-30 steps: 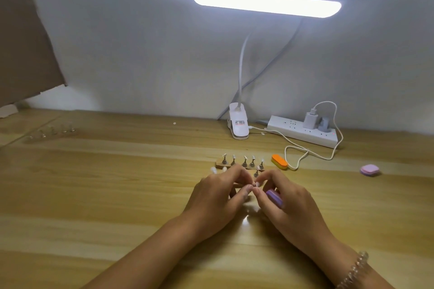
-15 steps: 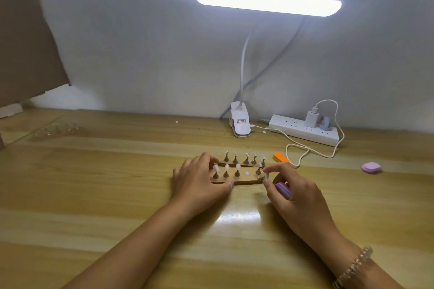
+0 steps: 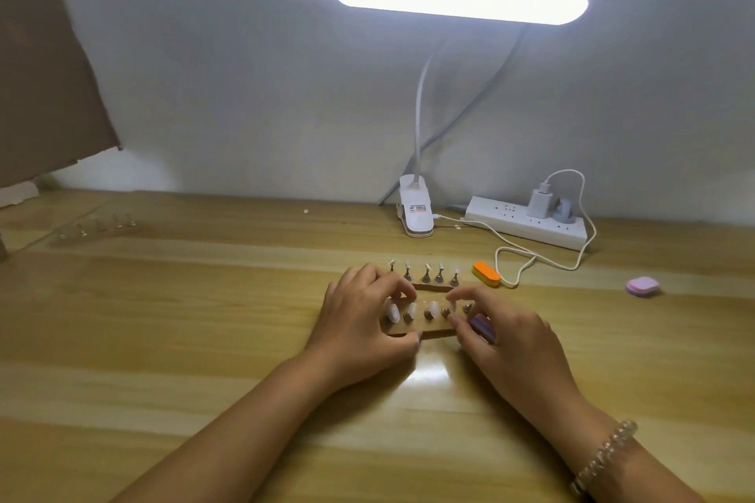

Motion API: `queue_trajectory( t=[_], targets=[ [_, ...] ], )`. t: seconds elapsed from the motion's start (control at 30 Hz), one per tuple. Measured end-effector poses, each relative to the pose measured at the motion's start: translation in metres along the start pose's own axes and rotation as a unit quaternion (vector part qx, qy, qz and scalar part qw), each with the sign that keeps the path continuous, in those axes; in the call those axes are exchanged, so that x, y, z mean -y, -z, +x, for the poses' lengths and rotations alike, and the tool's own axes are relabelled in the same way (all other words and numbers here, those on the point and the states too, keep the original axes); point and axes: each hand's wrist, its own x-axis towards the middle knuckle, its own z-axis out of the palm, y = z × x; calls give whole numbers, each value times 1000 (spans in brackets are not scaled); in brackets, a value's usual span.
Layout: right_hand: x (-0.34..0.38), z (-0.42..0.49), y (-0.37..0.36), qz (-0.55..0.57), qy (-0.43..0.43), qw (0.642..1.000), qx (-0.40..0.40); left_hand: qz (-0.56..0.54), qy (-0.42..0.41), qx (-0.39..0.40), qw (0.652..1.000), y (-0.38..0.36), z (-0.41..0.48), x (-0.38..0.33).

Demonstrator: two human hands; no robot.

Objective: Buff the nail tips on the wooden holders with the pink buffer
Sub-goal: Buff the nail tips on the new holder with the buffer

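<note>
Left hand [image 3: 359,319]: your fingers curl over the near wooden holder [image 3: 425,330], thumb on its front edge, pinning it to the desk [image 3: 204,319].

Right hand [image 3: 506,339]: the pink buffer [image 3: 484,329], which reads purplish here, sits tucked under your curled fingers. Thumb and forefinger pinch at a nail tip [image 3: 449,304] towards the holder's right end.

The buffer touches no tip, so this looks like seating or checking a tip rather than a buffing stroke.

Near-row nail tips [image 3: 393,314] are too small to judge as buffed or not. The far wooden holder [image 3: 433,287] stands just behind with five tips, neither hand on it. That row probably remains.

An orange buffer [image 3: 486,273] lies beside it.
</note>
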Motion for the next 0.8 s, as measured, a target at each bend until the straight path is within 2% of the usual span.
queue_trajectory(
  t=[0.27, 0.57, 0.73, 0.8],
  targets=[
    [-4, 1, 2, -6, -52, 999, -13, -4, 39, 2, 999, 1, 0, 0],
    [-6, -1, 1, -20, -55, 998, 5, -26, 109, 21, 993, -1, 4, 4],
    [-4, -1, 1, 3, -34, 999, 6, -24, 103, -8, 994, 0, 5, 5],
    [-2, -1, 2, 18, -22, 1000, -2, 15, 63, -53, 996, 2, 2, 2]
  ],
)
